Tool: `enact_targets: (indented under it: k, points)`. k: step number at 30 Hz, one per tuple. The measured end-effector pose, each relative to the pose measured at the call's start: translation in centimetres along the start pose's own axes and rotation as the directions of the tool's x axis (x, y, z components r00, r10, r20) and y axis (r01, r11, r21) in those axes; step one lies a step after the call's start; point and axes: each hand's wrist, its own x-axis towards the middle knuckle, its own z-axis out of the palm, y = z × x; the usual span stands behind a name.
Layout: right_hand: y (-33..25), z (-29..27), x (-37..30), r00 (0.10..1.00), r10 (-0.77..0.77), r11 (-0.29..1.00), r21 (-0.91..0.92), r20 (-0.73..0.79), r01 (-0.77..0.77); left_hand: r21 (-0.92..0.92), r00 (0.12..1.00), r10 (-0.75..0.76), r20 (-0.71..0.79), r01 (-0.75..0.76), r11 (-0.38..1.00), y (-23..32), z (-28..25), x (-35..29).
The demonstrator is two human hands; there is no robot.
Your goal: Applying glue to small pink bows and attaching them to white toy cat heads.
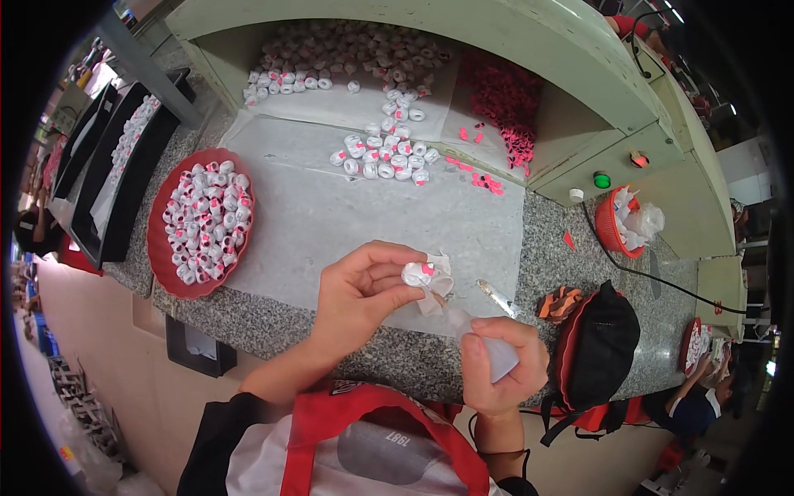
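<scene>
My left hand (351, 289) pinches a small rounded white piece (416, 274) with a pink patch. Behind that piece is a crumpled white scrap (441, 271), partly covered by my fingers. In my right hand (506, 372) is a translucent squeeze bottle (499, 354), its thin nozzle pointing up and left close to the white piece; whether the tip touches it I cannot tell. A narrow metallic tool (498, 298) lies just beyond the bottle. Farther back, similar white pieces (386, 157) sit in a group, with several flat pink bits (486, 182) beside them.
White paper (289, 198) covers the granite counter (413, 351). A red scalloped bowl (155, 256) of white pieces stands left. Behind is a pale green cabinet (571, 157) with more white pieces and a pink heap (500, 95). A red basket (601, 223) and black bag (610, 351) are right.
</scene>
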Motion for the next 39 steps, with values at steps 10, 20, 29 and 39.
enact_targets:
  k: [10, 20, 29, 39]
  points:
    - [0.4, -0.4, -0.2, 0.999, -0.032, 0.999, 0.029, -0.041, 0.034, -0.126, 0.985, -0.167, 0.051, 0.172, 0.977, -0.1, -0.5, 0.3]
    - [1.1, -2.5, -0.9, 0.998, 0.017, 0.999, 0.044, -0.065, -0.014, -0.044, 0.988, -0.145, 0.054, 0.147, 0.988, -0.7, 1.5, 0.7]
    - [3.5, 0.1, 0.6, 0.685, 0.722, 0.576, 0.460, 0.101, -0.675, 0.008, 0.992, -0.126, -0.015, 0.126, 0.992, -1.3, -0.7, 1.0]
    - [18.9, 5.8, 8.8, 0.908, 0.419, 0.674, -0.667, -0.010, -0.318, 0.001, 0.991, -0.126, -0.037, 0.126, 0.992, -1.2, -2.4, 0.2]
